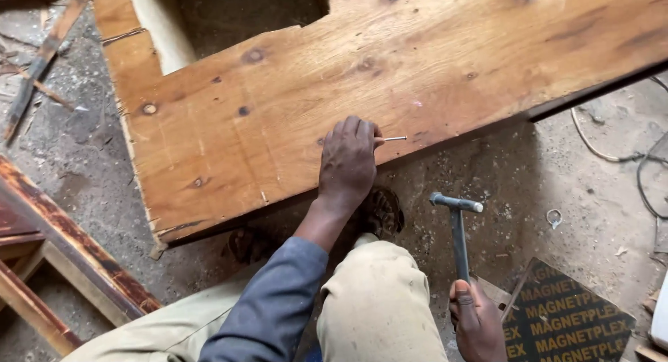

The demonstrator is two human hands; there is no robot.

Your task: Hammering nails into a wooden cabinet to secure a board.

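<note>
Two hands are at work in what we see from the head camera. Our left hand (348,161) rests knuckles-up on the near edge of a wide, knotty wooden plank (390,76), its fingertips pinched on a thin nail (394,138) that lies almost level, pointing right, with its head end free of the fingers. We see the nail sitting against the plank's surface close to the lower edge, about midway along the board's visible length.

Our right hand (477,320) is low at the bottom of the view, well apart from the plank, its grip wrapped tight around the handle of a hammer (458,226). We see the hammer standing upright, its metal head uppermost and crosswise, hanging over the dusty concrete floor (557,167) below and to the right of the nail, not touching anything.

We note a blue-grey sleeve (275,306) on the left arm and pale trousers (376,306) over the bent knees, with a foot in a dark sandal (381,212) tucked under the plank's edge. To the right of the hammer a small metal ring (554,217) lies on the floor, and a dark printed board (563,320) sits by the right hand. Thin cable (630,156) trails across the floor at far right. At left we see reddish timber rails (76,257) running on a slant.
</note>
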